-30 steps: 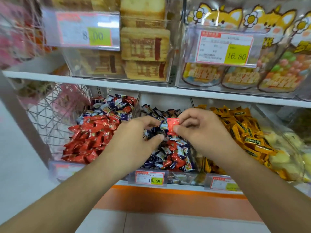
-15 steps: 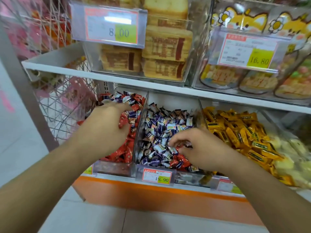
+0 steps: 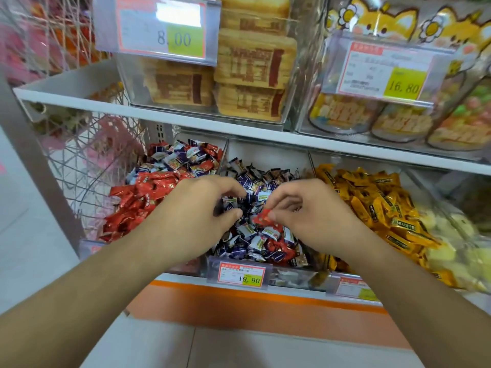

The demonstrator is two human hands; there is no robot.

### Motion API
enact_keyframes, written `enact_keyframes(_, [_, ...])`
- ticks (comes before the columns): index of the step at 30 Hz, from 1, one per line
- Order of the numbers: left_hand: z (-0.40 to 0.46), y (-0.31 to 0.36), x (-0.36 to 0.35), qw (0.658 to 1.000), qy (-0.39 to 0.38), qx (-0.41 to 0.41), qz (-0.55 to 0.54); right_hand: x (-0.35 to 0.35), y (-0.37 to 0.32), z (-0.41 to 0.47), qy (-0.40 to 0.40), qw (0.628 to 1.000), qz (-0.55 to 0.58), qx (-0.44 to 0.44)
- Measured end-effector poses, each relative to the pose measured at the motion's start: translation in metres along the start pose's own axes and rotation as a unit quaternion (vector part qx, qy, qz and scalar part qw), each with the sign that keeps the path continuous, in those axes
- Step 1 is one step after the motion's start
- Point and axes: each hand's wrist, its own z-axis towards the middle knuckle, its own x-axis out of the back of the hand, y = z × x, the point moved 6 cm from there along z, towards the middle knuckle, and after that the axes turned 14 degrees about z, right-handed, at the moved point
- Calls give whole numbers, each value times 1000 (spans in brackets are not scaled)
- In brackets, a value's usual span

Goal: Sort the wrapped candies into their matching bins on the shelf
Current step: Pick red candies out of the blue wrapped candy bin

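Half a second ago the left hand (image 3: 196, 216) lay on the red pile in the left bin (image 3: 87, 247) and the right hand (image 3: 313, 219) dug in the middle bin (image 3: 212, 265) with nothing red showing in it; now both hands hover over the middle bin, and the right thumb and forefinger pinch a red wrapped candy (image 3: 261, 218). The left hand's fingers are loosely curled, thumb apart, holding nothing that can be seen.

The candy hangs just above the dark blue candies (image 3: 252, 235), its long axis tilted, running from lower left up to the right fingertips.

3 clear bins sit side by side on a white shelf (image 3: 265, 134): red candies (image 3: 132, 197) left, blue ones with some red mixed in at the middle, yellow candies (image 3: 372, 200) right. A price tag (image 3: 241, 274) on the middle bin reads 19.90. Above stand cracker packs (image 3: 255, 62) and tags reading 8.00 and 16.80. An orange strip (image 3: 239, 306) edges the base over pale floor tiles.
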Motion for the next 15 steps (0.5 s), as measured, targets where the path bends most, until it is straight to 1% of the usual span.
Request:
enact_keyframes(1, [0,0,2,999,-4,9,-39,2,-8,-2,15,997,75,2])
enact_keyframes(3, [-1,2,4,989,-23,22,-143,0,-23,-6,29,977,212,-5])
enact_keyframes(4, [-2,4,6,982,-34,25,-184,-3,-29,-7,31,966,256,-8])
enact_keyframes(6, [-3,2,9,975,-40,36,-214,-9,-36,-7,30,958,286,-1])
enact_keyframes(8, [-3,-10,15,981,-16,65,-182,-10,-36,-6,28,962,273,6])
enact_keyframes(10, [-3,-29,26,992,30,104,-70,-5,-30,-5,43,974,222,16])
enact_keyframes(11, [-3,-38,32,991,43,123,-12,-1,-24,-4,55,981,185,20])
enact_keyframes(13, [-4,-54,35,986,32,148,70,8,-11,-4,78,991,110,19])
enact_keyframes(15, [-4,-59,31,983,8,145,109,16,-1,-5,90,995,30,14])
